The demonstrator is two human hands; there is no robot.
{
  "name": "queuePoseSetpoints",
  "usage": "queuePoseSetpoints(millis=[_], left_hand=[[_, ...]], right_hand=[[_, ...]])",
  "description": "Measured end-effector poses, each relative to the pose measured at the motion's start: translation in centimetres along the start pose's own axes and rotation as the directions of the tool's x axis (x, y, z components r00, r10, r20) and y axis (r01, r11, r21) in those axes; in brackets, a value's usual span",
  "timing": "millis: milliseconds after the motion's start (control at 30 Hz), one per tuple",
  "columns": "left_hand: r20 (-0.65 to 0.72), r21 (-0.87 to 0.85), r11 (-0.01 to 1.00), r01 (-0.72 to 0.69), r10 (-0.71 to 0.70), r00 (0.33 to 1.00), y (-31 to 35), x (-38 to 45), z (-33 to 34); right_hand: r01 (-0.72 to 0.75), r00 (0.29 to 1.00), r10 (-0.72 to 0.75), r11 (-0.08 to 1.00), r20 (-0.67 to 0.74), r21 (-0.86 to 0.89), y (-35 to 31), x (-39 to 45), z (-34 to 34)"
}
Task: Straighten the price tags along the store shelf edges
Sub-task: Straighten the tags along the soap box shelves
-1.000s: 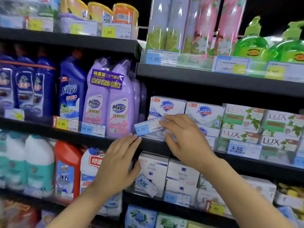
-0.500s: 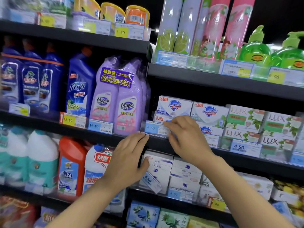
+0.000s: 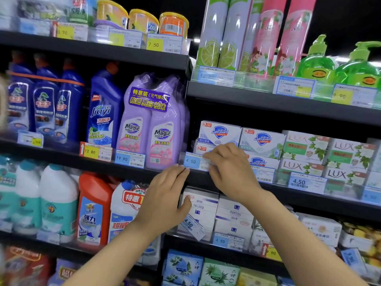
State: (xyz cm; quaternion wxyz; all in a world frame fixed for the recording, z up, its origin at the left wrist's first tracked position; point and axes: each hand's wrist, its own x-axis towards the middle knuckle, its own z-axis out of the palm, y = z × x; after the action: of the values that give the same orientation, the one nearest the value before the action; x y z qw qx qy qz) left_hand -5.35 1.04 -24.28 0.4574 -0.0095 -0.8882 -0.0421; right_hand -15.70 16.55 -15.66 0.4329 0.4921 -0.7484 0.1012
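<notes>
A blue and white "4.50" price tag (image 3: 192, 161) sits nearly level on the black shelf edge (image 3: 309, 195) in front of the Safeguard soap boxes (image 3: 219, 133). My right hand (image 3: 231, 168) pinches the tag's right end, covering that part. My left hand (image 3: 165, 199) rests flat below the tag's left corner, fingertips touching the shelf edge. One shelf down, another "4.50" tag (image 3: 191, 226) hangs crooked, tilted down to the right, just right of my left palm.
Purple Magic bottles (image 3: 152, 124) stand left of the tag, with "19.90" (image 3: 129, 159) and "12.80" (image 3: 95, 152) tags below. Lux soap boxes (image 3: 329, 155) and a further "4.50" tag (image 3: 303, 182) lie to the right. White soap boxes (image 3: 233, 215) fill the lower shelf.
The tag was tilted up to the right; my right hand has pressed it down level onto the shelf edge. My left hand has risen to the tag's lower left corner.
</notes>
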Motion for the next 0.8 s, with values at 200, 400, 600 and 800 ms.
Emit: queuePoseSetpoints(millis=[200,400,600,800], left_hand=[[0.007,0.000,1.000,0.006,-0.006,1.000,0.0,0.0,0.0],[0.034,0.025,1.000,-0.016,0.016,0.999,-0.2,-0.2,-0.3],[0.012,-0.058,0.995,-0.080,0.081,0.997,0.5,-2.4,-2.1],[0.174,-0.099,0.994,-0.049,0.066,0.983,0.1,-8.6,0.2]], right_hand=[[0.012,1.000,-0.012,1.000,0.001,-0.028,-0.1,-0.3,0.2],[-0.009,0.999,0.007,0.998,0.037,0.058,-0.2,-1.8,-0.3],[-0.040,0.998,0.048,0.979,-0.036,0.200,-1.4,-7.9,-0.2],[-0.093,0.992,0.064,0.949,0.104,0.302,-3.1,-14.1,2.2]])
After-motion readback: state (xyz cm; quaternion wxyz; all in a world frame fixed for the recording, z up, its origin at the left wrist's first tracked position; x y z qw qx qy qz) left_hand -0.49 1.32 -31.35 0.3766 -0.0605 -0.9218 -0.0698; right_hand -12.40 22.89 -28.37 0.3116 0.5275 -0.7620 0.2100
